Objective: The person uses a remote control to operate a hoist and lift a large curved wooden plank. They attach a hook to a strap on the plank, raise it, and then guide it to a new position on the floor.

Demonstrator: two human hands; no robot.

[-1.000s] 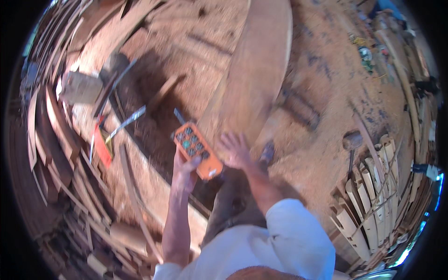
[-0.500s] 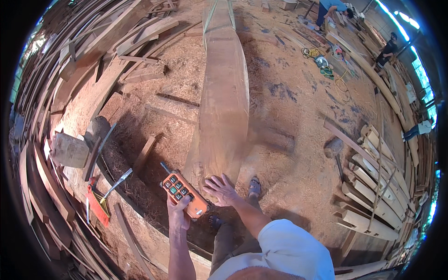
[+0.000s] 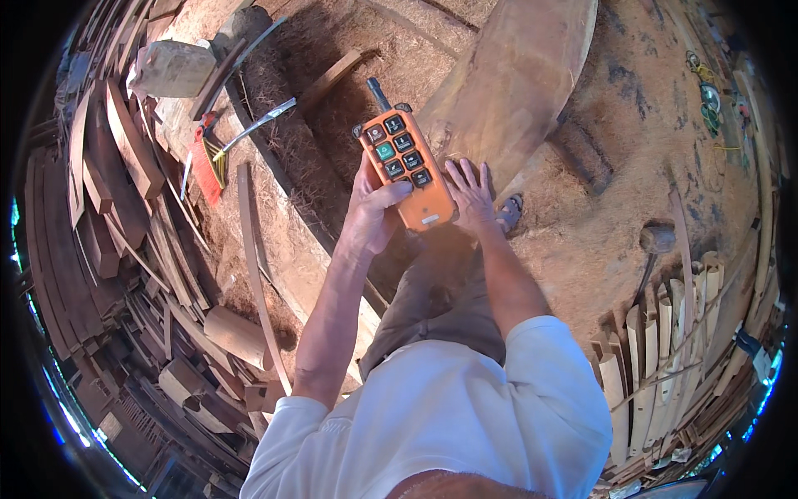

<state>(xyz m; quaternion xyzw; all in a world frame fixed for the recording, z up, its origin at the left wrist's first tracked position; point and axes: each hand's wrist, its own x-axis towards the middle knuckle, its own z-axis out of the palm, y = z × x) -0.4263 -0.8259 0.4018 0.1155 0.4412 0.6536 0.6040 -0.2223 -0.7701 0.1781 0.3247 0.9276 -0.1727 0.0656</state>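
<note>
An orange handheld remote control (image 3: 428,198) with dark and green buttons and a short black antenna is gripped in my left hand (image 3: 376,206). The thumb of that hand lies on a button in the lowest row. My right hand (image 3: 474,198) rests with fingers stretched apart against the near end of a long, wide wooden slab (image 3: 519,79). The slab stretches away toward the upper right. Part of its near end is hidden behind the remote and my right hand.
To the left lie a red-bristled broom (image 3: 208,162), a cloudy plastic jug (image 3: 173,68) and stacked timber (image 3: 100,166). A mallet (image 3: 657,237) lies on the right, near upright boards (image 3: 657,358). My sandalled foot (image 3: 509,212) stands beside the slab on sawdust-covered ground.
The view has turned, so the slab now slants to the upper right and more of my shirt shows. The remote appears higher and nearer. My right hand stays on the slab's end.
</note>
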